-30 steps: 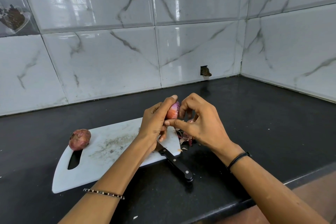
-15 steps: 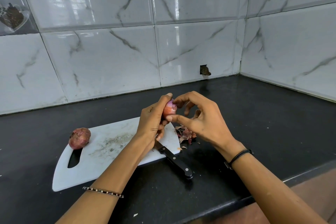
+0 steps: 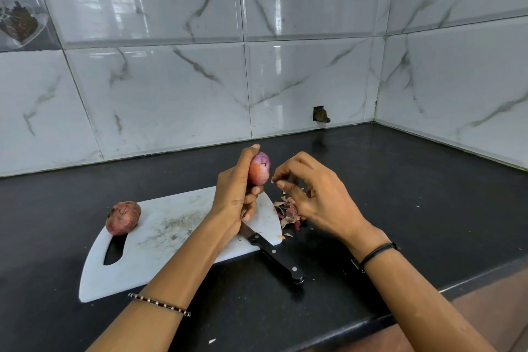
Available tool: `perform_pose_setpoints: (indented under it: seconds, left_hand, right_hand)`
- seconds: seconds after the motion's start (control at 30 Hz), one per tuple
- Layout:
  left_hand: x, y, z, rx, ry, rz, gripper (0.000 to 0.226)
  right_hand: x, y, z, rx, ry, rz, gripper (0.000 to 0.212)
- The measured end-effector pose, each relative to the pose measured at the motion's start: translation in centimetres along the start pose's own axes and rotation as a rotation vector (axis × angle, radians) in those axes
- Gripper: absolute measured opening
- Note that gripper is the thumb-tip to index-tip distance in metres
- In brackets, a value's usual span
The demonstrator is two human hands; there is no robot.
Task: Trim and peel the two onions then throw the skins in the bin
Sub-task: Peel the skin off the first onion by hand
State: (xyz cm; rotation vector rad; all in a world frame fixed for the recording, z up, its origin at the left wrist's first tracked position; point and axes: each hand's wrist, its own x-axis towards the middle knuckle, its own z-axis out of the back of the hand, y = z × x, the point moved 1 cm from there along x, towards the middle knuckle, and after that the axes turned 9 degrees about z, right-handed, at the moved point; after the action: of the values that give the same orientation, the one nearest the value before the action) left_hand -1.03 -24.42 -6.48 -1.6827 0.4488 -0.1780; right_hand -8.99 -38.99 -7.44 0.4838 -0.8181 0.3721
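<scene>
My left hand (image 3: pixel 237 194) grips a small, partly peeled onion (image 3: pixel 259 168) upright above the right end of the white cutting board (image 3: pixel 171 234). Just right of the onion, my right hand (image 3: pixel 317 197) has its fingers curled and pinches a tiny scrap of skin at the fingertips. A pile of reddish onion skins (image 3: pixel 288 213) lies on the black counter under my right hand. The second onion (image 3: pixel 123 218), unpeeled, rests at the board's left end. A black-handled knife (image 3: pixel 274 256) lies across the board's lower right edge, its blade partly hidden by my left hand.
The black counter (image 3: pixel 400 194) meets white marble-look tiled walls at the back and right. A small hole (image 3: pixel 321 114) sits low in the back wall. The counter's front edge runs along the lower right. No bin is in view.
My right hand has come off the onion and moved slightly right and down. My left hand has raised the onion a little and turned it more upright.
</scene>
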Motion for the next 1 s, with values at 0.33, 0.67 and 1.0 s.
perform_pose_setpoints:
  seconds: [0.33, 0.67, 1.0]
  left_hand:
    - [0.0, 0.1, -0.2, -0.110, 0.217, 0.068, 0.064]
    - [-0.5, 0.5, -1.9, -0.039, 0.257, 0.067, 0.050]
    - [-1.5, 0.1, -2.5, 0.058, 0.206, 0.023, 0.064]
  right_hand:
    - [0.0, 0.3, 0.6, -0.014, -0.106, -0.120, 0.004]
    - [0.4, 1.0, 0.8, 0.138, -0.163, 0.006, 0.046]
    - [0.3, 0.6, 0.5, 0.209, -0.165, 0.002, 0.030]
